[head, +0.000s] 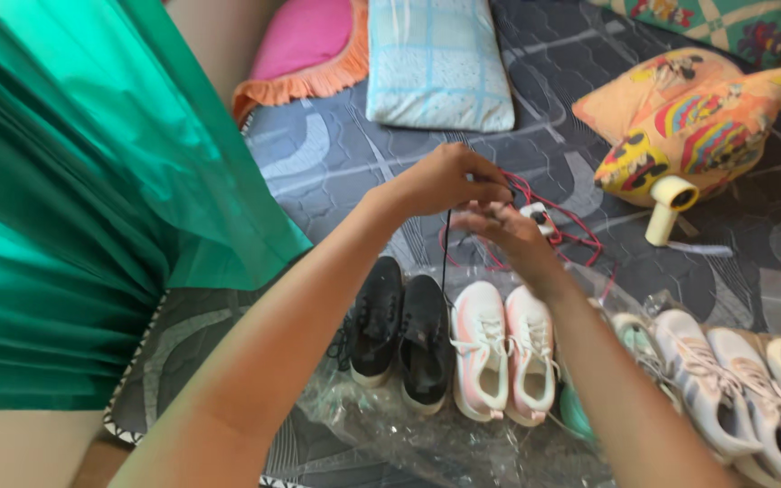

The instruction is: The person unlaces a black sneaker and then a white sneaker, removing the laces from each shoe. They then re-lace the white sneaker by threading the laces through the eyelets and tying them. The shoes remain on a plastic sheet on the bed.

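Item, centre frame: my left hand (pixel 445 179) and right hand (pixel 499 226) meet, fingers pinched together on a black lace (pixel 446 248) hanging down to the black shoes (pixel 399 330); I judge the lacing under way, not finished. Lower frame: pink-white shoes (pixel 503 348) and pale sneakers (pixel 725 380) already laced, lined on clear plastic (pixel 409 429). Surface: grey quilted mattress (pixel 336 154), red cord (pixel 562 217), pillows (pixel 436 59) upper frame, green curtain (pixel 74 181) left.
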